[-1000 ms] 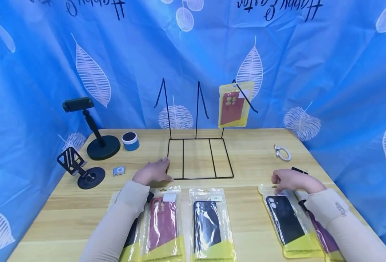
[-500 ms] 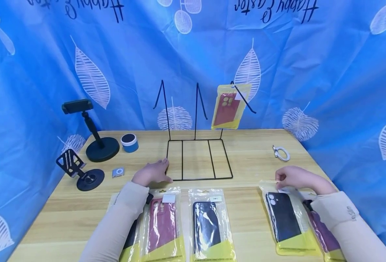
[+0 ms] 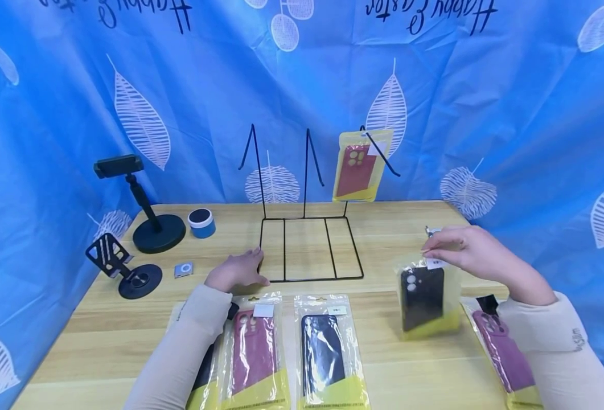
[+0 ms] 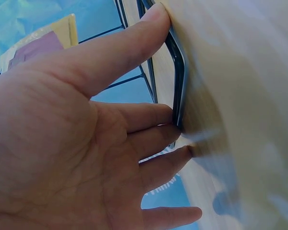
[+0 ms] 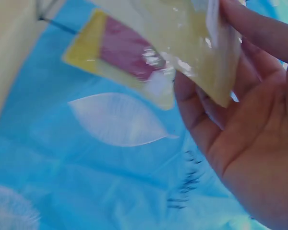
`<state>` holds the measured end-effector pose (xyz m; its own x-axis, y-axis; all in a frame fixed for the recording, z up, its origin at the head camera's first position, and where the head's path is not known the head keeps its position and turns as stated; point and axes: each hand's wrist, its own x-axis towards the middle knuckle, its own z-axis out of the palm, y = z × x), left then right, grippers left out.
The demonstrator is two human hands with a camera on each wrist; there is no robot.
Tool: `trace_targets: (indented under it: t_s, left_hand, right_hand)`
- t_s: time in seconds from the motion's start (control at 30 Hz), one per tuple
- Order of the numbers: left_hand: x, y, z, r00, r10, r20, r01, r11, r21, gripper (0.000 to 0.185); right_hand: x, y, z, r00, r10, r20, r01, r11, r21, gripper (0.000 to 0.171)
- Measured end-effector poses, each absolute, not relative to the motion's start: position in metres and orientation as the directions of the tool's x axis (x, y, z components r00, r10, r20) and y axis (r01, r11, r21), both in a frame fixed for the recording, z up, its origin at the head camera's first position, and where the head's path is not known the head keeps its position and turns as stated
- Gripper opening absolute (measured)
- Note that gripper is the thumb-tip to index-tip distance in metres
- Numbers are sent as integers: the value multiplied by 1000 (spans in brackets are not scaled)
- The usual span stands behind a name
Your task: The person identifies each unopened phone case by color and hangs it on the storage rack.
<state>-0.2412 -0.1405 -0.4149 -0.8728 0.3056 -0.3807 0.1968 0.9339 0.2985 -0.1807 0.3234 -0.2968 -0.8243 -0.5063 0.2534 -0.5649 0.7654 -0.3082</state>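
My right hand (image 3: 473, 253) pinches the top of a clear and yellow bag holding a black phone case (image 3: 422, 299), which hangs upright over the right part of the table. In the right wrist view, thumb and fingers hold the bag's upper edge (image 5: 197, 52). My left hand (image 3: 237, 270) rests at the front left corner of the black wire display rack (image 3: 312, 279); in the left wrist view its extended thumb and fingertips touch the base wire (image 4: 179, 81). A bagged red phone case (image 3: 355, 171) hangs on the rack's right hook. The left and middle hooks hold nothing.
Bagged cases lie along the front: a red one (image 3: 254, 353), a black one (image 3: 323, 353), another partly under my left sleeve, and a purple one (image 3: 504, 353) by my right sleeve. Phone stands (image 3: 158, 233), a blue jar (image 3: 201, 223) and a small square player (image 3: 183, 269) stand left.
My right hand has lifted the bagged black phone case off the table, up and slightly left, uncovering more of the purple one. My left hand has stayed at the rack's corner.
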Motion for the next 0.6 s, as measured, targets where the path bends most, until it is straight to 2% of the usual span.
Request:
trace_targets:
  t_s: [0.17, 0.27, 0.33, 0.5, 0.6]
  left_hand:
    - [-241, -140, -414, -873, 308, -379, 198, 933, 302, 91]
    - [-241, -139, -414, -873, 311, -375, 200, 931, 306, 91]
    - [-241, -140, -414, -874, 314, -371, 204, 930, 305, 90]
    - [-241, -140, -414, -875, 318, -365, 214, 930, 299, 89]
    - [-241, -140, -413, -875, 320, -364, 216, 930, 297, 89]
  right_hand:
    - [-190, 307, -278, -640, -565, 520, -744, 625, -237, 31]
    - [-201, 297, -266, -568, -526, 633, -792, 559, -245, 34]
    - [-208, 291, -260, -560, -474, 679, -790, 552, -267, 31]
    - [-219, 278, -249, -650, -348, 676, -718, 573, -396, 23]
    - [-225, 272, -246, -670, -347, 656, -712, 551, -436, 20]
